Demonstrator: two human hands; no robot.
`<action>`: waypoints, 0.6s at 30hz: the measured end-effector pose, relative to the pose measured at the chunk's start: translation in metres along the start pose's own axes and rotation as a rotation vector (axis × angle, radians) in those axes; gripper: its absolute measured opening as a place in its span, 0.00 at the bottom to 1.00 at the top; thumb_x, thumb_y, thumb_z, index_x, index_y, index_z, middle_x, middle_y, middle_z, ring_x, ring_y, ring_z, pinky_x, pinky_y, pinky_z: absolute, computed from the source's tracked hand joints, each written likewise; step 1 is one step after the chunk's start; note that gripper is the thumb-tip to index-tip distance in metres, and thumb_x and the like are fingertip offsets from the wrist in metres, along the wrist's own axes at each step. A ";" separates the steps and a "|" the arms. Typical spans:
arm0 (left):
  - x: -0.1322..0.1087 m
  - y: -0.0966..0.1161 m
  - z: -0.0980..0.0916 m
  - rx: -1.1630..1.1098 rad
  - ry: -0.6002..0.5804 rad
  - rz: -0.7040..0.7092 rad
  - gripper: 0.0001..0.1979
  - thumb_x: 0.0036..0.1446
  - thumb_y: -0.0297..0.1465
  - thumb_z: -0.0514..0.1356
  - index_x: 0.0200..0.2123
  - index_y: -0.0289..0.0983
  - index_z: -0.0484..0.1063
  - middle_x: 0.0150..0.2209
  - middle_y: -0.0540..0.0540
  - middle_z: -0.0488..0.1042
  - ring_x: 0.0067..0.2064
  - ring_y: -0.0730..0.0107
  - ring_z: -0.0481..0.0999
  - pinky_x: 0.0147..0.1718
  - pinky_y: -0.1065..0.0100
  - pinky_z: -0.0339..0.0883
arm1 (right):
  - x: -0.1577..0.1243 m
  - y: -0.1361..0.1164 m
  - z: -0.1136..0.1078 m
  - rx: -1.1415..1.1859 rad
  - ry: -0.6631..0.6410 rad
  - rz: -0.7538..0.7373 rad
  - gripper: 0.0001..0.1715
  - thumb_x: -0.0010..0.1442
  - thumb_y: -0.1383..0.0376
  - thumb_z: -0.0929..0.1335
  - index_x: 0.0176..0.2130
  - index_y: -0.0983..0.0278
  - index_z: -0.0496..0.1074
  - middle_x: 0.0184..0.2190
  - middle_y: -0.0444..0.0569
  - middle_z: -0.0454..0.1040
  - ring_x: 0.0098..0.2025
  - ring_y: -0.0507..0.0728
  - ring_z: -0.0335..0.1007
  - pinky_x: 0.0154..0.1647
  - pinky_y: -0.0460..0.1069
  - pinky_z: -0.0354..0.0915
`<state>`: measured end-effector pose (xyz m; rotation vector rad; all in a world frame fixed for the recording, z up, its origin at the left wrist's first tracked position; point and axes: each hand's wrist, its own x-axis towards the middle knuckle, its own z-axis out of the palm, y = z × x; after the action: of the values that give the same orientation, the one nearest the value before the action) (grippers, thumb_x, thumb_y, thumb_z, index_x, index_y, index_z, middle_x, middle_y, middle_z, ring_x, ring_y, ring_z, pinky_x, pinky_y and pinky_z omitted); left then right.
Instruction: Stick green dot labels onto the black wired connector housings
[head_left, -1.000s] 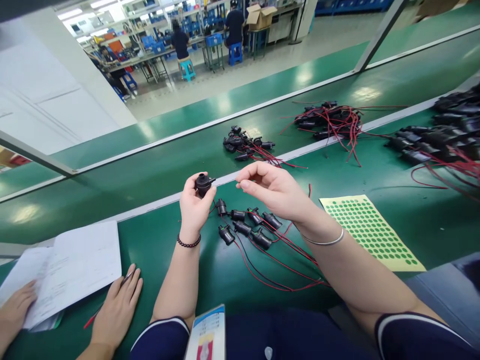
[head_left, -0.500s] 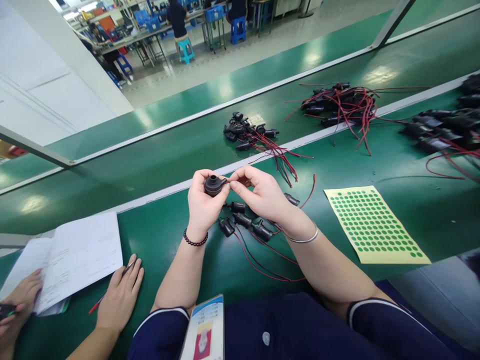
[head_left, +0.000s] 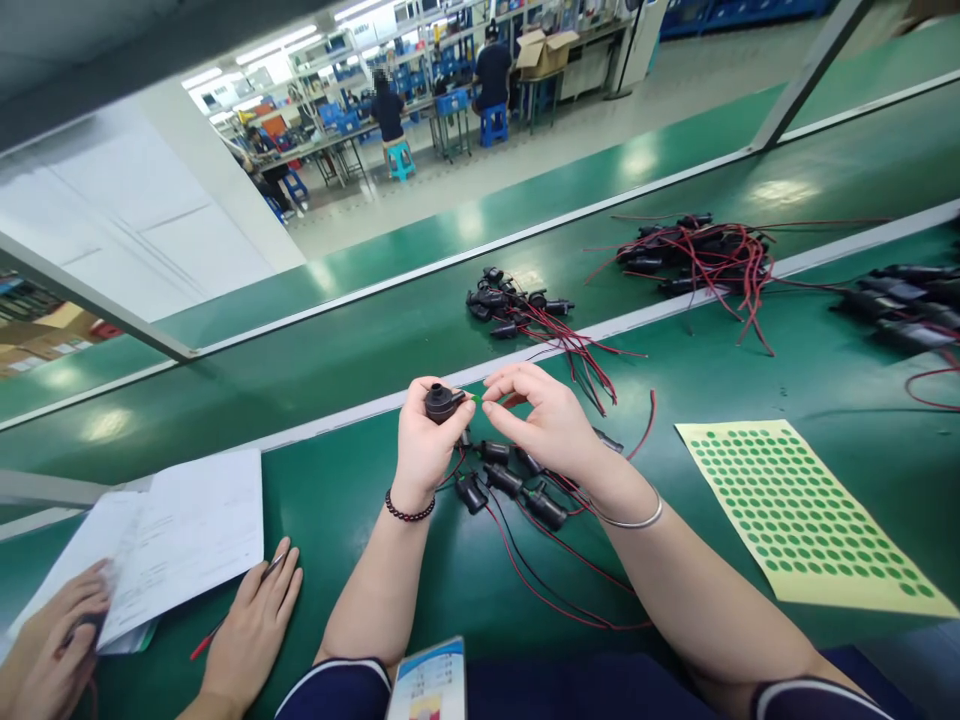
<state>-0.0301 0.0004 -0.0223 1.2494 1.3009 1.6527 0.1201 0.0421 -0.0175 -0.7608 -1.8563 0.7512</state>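
My left hand (head_left: 421, 447) is closed round a small black round pump part (head_left: 442, 402), held up above the green bench. My right hand (head_left: 545, 417) pinches a tiny green dot sticker (head_left: 477, 398) right at the part's side nozzle. Under both hands lie several more black parts (head_left: 517, 485) with red and black wires (head_left: 555, 585). A yellow sheet of green dot stickers (head_left: 795, 515) lies flat to the right of my right arm.
Three more heaps of wired black parts lie beyond: one on the belt (head_left: 517, 300), one farther right (head_left: 694, 255), one at the right edge (head_left: 911, 300). A co-worker's hands (head_left: 251, 630) rest on papers (head_left: 176, 540) at left. A card (head_left: 427, 685) sits at my chest.
My right hand came in from the right to the part's nozzle and now pinches a green dot sticker against it. The left hand kept hold of the part.
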 end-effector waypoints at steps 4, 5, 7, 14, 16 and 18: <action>-0.002 -0.001 0.001 -0.015 -0.017 -0.024 0.17 0.48 0.36 0.69 0.35 0.40 0.63 0.31 0.53 0.73 0.33 0.73 0.75 0.38 0.68 0.68 | 0.000 -0.001 0.002 -0.010 0.031 0.023 0.03 0.55 0.67 0.68 0.29 0.61 0.70 0.36 0.50 0.74 0.40 0.57 0.72 0.42 0.53 0.70; -0.002 -0.001 0.001 -0.018 -0.024 -0.031 0.17 0.48 0.36 0.68 0.35 0.40 0.63 0.31 0.53 0.73 0.33 0.73 0.75 0.38 0.68 0.68 | 0.000 -0.001 0.002 -0.008 0.039 0.028 0.03 0.55 0.67 0.68 0.29 0.61 0.69 0.36 0.50 0.74 0.40 0.57 0.72 0.42 0.53 0.70; -0.003 -0.002 0.002 -0.022 -0.035 -0.040 0.17 0.49 0.36 0.68 0.35 0.40 0.63 0.31 0.53 0.73 0.33 0.73 0.76 0.38 0.68 0.68 | 0.000 -0.001 0.003 0.002 0.044 0.033 0.04 0.55 0.67 0.68 0.28 0.61 0.69 0.36 0.50 0.74 0.40 0.57 0.72 0.42 0.53 0.69; -0.005 -0.004 0.007 0.029 -0.005 0.016 0.17 0.49 0.36 0.68 0.36 0.40 0.63 0.39 0.48 0.73 0.38 0.71 0.75 0.40 0.67 0.68 | 0.002 -0.002 0.003 0.129 0.035 0.098 0.07 0.56 0.66 0.66 0.26 0.61 0.66 0.35 0.50 0.72 0.40 0.57 0.69 0.37 0.50 0.68; -0.006 -0.003 0.008 0.089 0.038 0.035 0.17 0.48 0.34 0.68 0.37 0.40 0.62 0.37 0.49 0.71 0.36 0.72 0.74 0.38 0.68 0.67 | 0.003 -0.004 0.000 0.214 0.017 0.159 0.08 0.57 0.64 0.66 0.26 0.61 0.66 0.35 0.50 0.71 0.39 0.56 0.69 0.37 0.50 0.67; -0.006 -0.003 0.007 0.142 0.064 0.057 0.17 0.48 0.31 0.67 0.37 0.41 0.61 0.32 0.52 0.68 0.33 0.73 0.71 0.35 0.69 0.66 | 0.003 -0.007 -0.003 0.326 -0.027 0.229 0.10 0.57 0.61 0.67 0.26 0.62 0.66 0.35 0.49 0.70 0.36 0.55 0.69 0.38 0.50 0.67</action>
<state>-0.0212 -0.0022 -0.0266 1.3369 1.4553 1.6765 0.1208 0.0408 -0.0091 -0.7588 -1.6303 1.1826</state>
